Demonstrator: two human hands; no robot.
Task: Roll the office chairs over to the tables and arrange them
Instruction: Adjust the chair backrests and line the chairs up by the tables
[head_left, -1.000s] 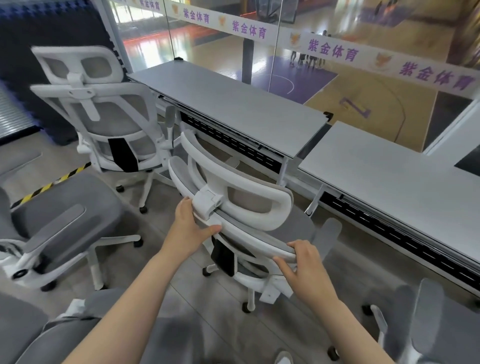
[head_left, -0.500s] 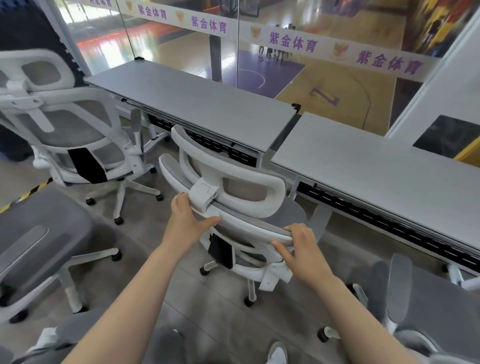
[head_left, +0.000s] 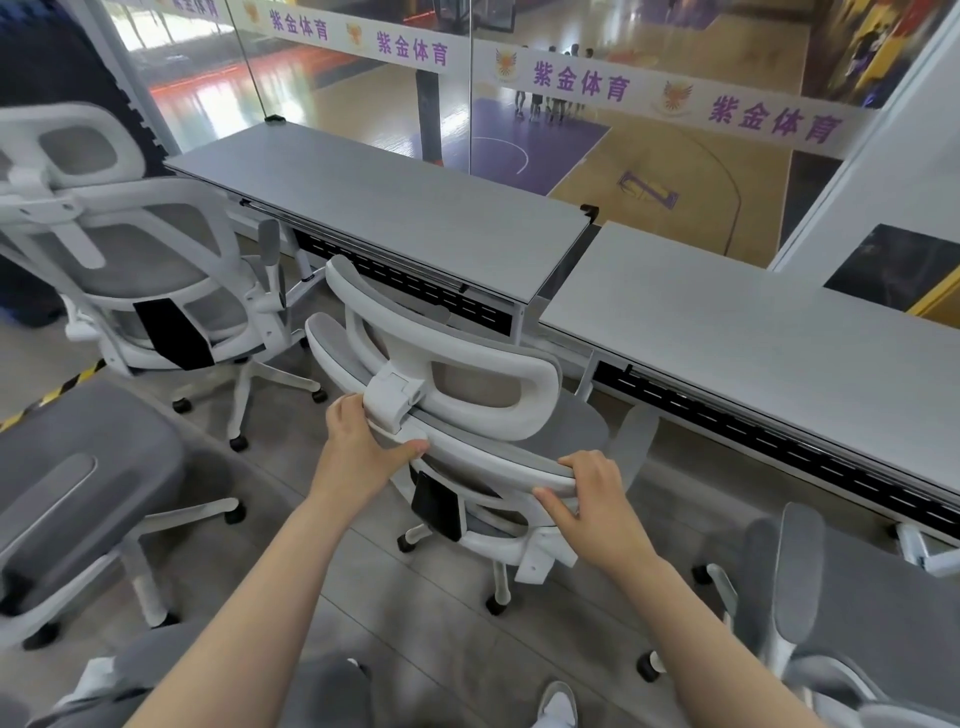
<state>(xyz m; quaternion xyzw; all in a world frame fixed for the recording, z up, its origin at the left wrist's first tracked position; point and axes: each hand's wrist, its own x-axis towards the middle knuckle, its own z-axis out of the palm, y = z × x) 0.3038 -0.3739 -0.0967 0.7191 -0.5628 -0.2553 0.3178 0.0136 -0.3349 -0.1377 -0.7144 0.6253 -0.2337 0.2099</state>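
Two grey tables (head_left: 415, 208) are standing end to end along a glass wall (head_left: 363, 78). The left hand (head_left: 358, 441) and right hand (head_left: 597, 493) are both gripping the top of the chair's backrest (head_left: 493, 462), probably for steering it; the chair (head_left: 467, 395) is standing near the tables' junction.

Matt white plastic chair frame (head_left: 467, 364) with grey mesh cloth, smooth matt grey tabletops (head_left: 405, 208), glossy wooden court floor (head_left: 675, 156)

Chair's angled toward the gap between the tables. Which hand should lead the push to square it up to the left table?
Probably the right hand: it grips the chair back's outer end, farthest from the left table. The left hand grips by the headrest mount, near centre.
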